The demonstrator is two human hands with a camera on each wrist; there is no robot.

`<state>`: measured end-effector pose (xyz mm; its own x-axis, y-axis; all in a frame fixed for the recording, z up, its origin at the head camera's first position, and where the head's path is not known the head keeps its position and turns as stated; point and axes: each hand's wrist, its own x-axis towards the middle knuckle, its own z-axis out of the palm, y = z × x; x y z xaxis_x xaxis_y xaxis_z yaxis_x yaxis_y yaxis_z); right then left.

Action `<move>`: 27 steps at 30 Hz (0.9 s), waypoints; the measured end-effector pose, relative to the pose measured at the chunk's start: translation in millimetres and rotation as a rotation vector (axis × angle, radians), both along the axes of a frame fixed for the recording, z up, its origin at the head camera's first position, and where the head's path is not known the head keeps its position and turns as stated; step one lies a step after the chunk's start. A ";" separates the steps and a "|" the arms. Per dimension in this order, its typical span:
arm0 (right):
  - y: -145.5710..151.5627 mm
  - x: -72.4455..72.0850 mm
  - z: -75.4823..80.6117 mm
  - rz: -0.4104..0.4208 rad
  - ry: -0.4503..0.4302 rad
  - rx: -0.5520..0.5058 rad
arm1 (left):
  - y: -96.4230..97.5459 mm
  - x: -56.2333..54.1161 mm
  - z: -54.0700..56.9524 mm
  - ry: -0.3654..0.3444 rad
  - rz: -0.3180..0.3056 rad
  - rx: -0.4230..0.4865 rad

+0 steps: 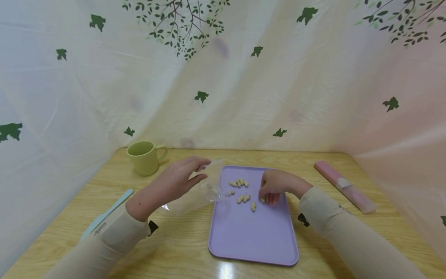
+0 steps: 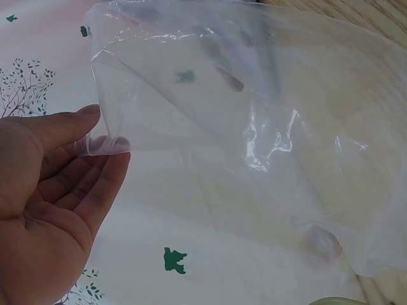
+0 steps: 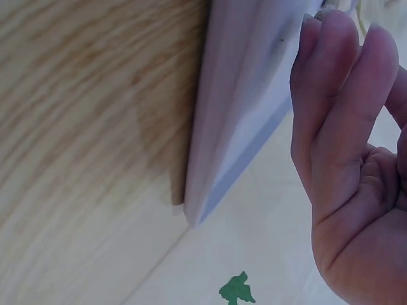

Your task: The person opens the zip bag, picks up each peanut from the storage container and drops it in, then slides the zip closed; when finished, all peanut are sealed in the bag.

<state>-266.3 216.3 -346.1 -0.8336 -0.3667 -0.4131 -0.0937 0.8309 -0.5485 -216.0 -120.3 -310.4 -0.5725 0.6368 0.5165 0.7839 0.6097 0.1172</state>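
Note:
My left hand [image 1: 177, 180] holds the edge of a clear plastic bag [image 1: 195, 197] between thumb and fingers, left of the purple tray [image 1: 251, 240]. Seen from the left wrist, the bag [image 2: 203, 114] spreads away from the fingertips, its film creased and shiny. Over the tray's right side, my right hand [image 1: 277, 186] points down with its fingertips at a peanut [image 1: 263, 200], mostly covered by the fingers. Several unshelled peanuts [image 1: 240, 199] lie scattered on the tray's far half. The right wrist view shows the right hand [image 3: 356, 146] beside the tray's edge.
A green mug [image 1: 143, 159] stands at the table's back left. The light blue utensil [image 1: 108, 212] lies near the left forearm. On the right is a long pink packet [image 1: 343, 186] with a pale label. A patterned curtain [image 1: 237, 97] encloses the wooden table [image 1: 181, 240].

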 end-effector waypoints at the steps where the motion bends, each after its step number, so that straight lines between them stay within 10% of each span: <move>1: 0.2 0.7 1.5 -0.003 0.002 -0.008 | -0.1 0.0 0.0 0.000 0.002 0.000; 27: -22.6 16.4 50.3 0.081 0.077 -0.169 | -0.6 -0.9 -0.1 0.007 -0.004 0.004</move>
<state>-249.8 193.8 -295.7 -0.8254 -0.4924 -0.2761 -0.2032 0.7154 -0.6685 -216.9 -120.9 -310.5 -0.5663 0.6370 0.5231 0.7873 0.6059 0.1144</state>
